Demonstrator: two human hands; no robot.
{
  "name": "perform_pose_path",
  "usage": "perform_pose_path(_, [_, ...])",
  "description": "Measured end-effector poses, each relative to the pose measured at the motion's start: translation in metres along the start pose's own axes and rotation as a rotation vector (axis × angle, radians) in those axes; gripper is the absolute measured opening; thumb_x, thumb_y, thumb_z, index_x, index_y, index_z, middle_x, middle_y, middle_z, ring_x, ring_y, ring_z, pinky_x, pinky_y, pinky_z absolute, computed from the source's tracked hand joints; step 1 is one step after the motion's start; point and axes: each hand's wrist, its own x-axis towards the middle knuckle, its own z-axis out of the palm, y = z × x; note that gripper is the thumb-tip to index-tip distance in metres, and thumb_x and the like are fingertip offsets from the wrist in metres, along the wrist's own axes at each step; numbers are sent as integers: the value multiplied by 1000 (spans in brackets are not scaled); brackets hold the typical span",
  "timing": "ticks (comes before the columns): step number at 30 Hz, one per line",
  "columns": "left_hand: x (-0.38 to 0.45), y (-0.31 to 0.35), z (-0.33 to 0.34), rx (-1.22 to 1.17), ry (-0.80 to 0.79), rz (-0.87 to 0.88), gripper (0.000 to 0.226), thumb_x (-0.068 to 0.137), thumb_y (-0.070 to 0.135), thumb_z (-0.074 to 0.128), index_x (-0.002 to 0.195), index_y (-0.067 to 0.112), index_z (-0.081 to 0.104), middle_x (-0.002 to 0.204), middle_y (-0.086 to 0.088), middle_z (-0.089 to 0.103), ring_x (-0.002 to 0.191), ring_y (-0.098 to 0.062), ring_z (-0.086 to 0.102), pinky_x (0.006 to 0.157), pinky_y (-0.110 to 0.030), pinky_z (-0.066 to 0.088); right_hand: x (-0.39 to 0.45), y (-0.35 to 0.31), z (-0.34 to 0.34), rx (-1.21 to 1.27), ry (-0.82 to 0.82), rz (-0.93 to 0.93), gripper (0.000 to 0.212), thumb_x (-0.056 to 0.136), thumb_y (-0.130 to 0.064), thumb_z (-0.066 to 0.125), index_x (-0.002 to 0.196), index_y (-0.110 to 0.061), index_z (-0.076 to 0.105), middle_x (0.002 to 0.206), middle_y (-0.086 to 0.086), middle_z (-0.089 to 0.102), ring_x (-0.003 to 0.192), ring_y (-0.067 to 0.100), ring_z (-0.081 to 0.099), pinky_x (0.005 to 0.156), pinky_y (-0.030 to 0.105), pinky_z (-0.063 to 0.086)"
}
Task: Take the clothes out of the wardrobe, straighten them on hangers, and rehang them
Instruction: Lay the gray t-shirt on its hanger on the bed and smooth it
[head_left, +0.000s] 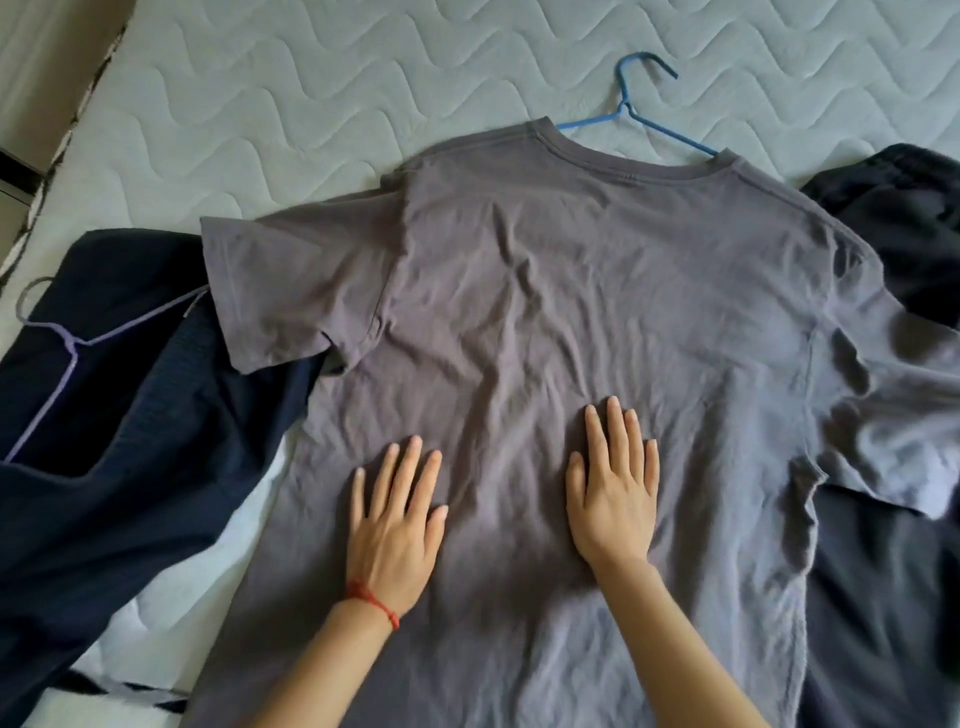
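A grey T-shirt (571, 291) lies spread flat on a white quilted mattress (311, 93), back side up and wrinkled. A blue hanger (636, 111) sticks out of its neck, hook pointing away from me. My left hand (397, 525), with a red thread at the wrist, lies flat on the shirt's lower middle, fingers spread. My right hand (613, 493) presses flat on the fabric just to the right, fingers together. Neither hand grips anything.
A dark navy garment (119, 415) with a lilac hanger (67, 353) on top lies to the left. Dark clothes (904, 208) lie at the right, partly under the shirt's sleeve. The mattress's left edge (78, 135) runs along a wooden surface.
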Motion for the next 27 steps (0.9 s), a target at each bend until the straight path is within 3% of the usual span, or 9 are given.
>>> perform_pose_path(3, [-14,-5,0,33,-57,-45,56,96,44,12,138,17,37,146,-10,39,134,-24,28,105,-50,23,-38,14,2,5,10,0,50,90,-31,32,138,-17,38,147,8,39,137,20,21,114,32,2])
perform_pose_path(7, [-28,-22,-4,65,-60,-93,55,95,46,17,137,18,38,145,-13,40,134,-26,31,103,-54,30,-83,36,-2,-15,28,43,50,89,-32,33,136,-17,41,147,9,39,137,22,22,114,34,2])
perform_pose_path(13, [-67,-59,-8,-4,-18,-369,58,86,42,34,133,10,44,142,-24,37,125,-45,40,95,-62,36,-144,69,-10,3,49,187,51,88,-33,32,135,-18,43,148,12,36,139,26,20,114,40,1])
perform_pose_path(17, [-94,-71,-17,-109,98,-513,50,87,24,56,132,5,44,132,-31,42,115,-51,43,92,-62,38,-181,85,-16,103,72,258,50,87,-34,35,132,-16,47,147,19,34,135,34,29,107,49,25])
perform_pose_path(19, [-101,-70,-26,-173,89,-555,51,85,17,60,131,6,44,125,-30,46,114,-49,43,90,-60,39,-192,89,-20,181,88,332,50,85,-33,41,131,-14,49,147,21,32,132,37,33,104,50,32])
perform_pose_path(23, [-112,-70,-37,-384,74,-685,44,87,13,56,128,2,45,126,-26,49,114,-43,47,94,-49,39,-209,88,-28,242,120,559,52,84,-27,60,131,-7,48,148,21,31,131,41,33,102,53,31])
perform_pose_path(27, [-123,-75,-42,-445,-2,-781,33,90,15,52,115,-7,52,117,-31,55,110,-44,49,93,-44,37,-226,94,-39,303,136,840,61,83,-37,55,132,-4,42,139,24,39,124,44,35,98,56,30])
